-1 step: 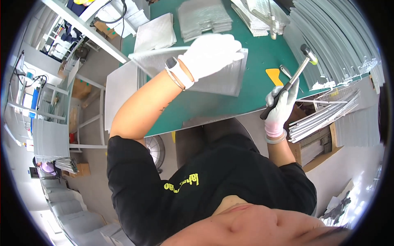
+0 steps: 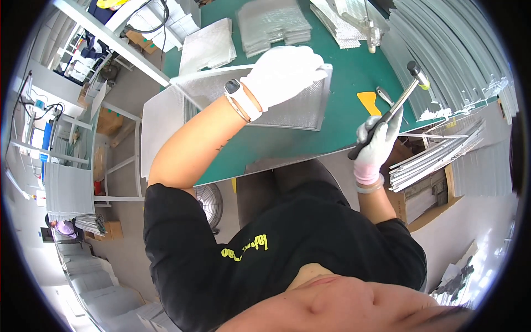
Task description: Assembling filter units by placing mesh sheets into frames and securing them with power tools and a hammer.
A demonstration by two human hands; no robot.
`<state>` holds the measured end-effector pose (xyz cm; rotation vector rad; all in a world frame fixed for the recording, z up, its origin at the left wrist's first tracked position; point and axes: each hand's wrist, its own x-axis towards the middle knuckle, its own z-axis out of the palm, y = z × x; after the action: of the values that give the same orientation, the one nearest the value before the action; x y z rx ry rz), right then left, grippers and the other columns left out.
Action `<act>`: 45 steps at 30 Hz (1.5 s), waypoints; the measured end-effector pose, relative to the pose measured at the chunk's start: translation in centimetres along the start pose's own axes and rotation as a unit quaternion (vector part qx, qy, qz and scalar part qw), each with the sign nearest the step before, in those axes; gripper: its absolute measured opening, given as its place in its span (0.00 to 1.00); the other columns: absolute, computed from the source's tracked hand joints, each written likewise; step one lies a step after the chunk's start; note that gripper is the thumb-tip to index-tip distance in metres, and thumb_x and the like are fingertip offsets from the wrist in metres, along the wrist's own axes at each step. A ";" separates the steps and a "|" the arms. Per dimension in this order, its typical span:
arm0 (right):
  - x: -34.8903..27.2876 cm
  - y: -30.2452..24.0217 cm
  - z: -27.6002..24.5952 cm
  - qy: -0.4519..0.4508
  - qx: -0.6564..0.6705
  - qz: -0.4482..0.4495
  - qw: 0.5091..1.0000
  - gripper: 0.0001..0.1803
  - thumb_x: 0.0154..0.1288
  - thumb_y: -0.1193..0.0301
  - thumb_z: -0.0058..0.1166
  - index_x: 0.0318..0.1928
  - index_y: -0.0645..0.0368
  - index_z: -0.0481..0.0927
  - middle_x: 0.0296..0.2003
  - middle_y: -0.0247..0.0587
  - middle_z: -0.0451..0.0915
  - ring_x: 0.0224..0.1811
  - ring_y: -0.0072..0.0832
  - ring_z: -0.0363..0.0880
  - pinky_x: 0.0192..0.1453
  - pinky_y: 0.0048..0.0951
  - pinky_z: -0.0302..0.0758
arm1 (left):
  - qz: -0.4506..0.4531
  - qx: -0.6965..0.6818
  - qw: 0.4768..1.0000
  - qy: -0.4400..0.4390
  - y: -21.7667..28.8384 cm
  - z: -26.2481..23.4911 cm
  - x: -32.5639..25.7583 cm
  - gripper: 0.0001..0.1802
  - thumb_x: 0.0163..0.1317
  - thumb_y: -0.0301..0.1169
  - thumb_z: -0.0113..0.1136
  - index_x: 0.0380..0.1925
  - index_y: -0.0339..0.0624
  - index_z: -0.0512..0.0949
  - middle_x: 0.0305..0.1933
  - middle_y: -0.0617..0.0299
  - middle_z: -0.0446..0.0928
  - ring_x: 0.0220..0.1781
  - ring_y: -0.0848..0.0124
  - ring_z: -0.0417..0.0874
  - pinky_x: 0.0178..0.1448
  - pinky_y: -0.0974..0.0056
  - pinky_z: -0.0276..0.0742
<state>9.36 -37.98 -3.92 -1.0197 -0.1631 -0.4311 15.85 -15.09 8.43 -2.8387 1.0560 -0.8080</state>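
The gloved left hand (image 2: 285, 72) is pressing flat on the framed mesh panel (image 2: 287, 108) lying on the green table (image 2: 343, 72), while the right hand (image 2: 379, 141) is gripping a raised hammer (image 2: 395, 108), which risks striking fingers or denting mesh.

White gloves (image 2: 285, 72), silver mesh panel (image 2: 298, 108), green table (image 2: 343, 72), yellow scraper (image 2: 369, 103), black shirt (image 2: 287, 249).

No visible change, both frames match
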 end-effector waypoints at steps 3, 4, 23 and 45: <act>-1.5 1.4 1.9 0.043 0.028 0.015 0.999 0.31 0.82 0.67 0.37 0.80 0.48 0.47 0.35 0.34 0.73 0.23 0.18 0.66 0.26 0.21 0.65 | -0.004 -0.046 0.997 0.062 -0.6 0.5 0.2 0.11 0.68 0.40 0.59 0.36 0.44 0.82 0.32 0.56 0.79 0.36 0.57 0.83 0.43 0.56 0.80; -1.7 1.4 2.0 0.052 0.034 0.037 0.997 0.33 0.79 0.72 0.33 0.80 0.51 0.44 0.35 0.37 0.74 0.22 0.19 0.66 0.26 0.22 0.67 | 0.000 -0.086 0.995 0.046 -0.8 0.5 0.1 0.11 0.68 0.39 0.59 0.38 0.43 0.82 0.34 0.55 0.81 0.38 0.56 0.83 0.44 0.56 0.80; -7.7 0.5 3.0 -0.190 -0.002 0.229 0.955 0.39 0.75 0.79 0.37 0.81 0.50 0.40 0.28 0.31 0.68 0.24 0.17 0.65 0.28 0.19 0.69 | -0.029 -0.149 0.988 0.016 1.1 -2.1 -2.3 0.11 0.66 0.35 0.61 0.42 0.41 0.84 0.39 0.56 0.85 0.42 0.57 0.86 0.45 0.61 0.83; 8.4 -18.7 1.2 -0.408 -0.542 -0.460 0.574 0.28 0.73 0.76 0.47 0.72 0.64 0.66 0.48 0.49 0.83 0.32 0.33 0.80 0.38 0.35 0.78 | -0.203 0.029 0.900 0.385 8.0 4.3 -3.0 0.26 0.44 0.43 0.74 0.41 0.44 0.77 0.32 0.63 0.74 0.39 0.59 0.73 0.56 0.51 0.63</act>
<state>9.19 -47.59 14.20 -2.3208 -1.4838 -1.0398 11.10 -20.17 1.84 -2.7344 0.3944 -2.0632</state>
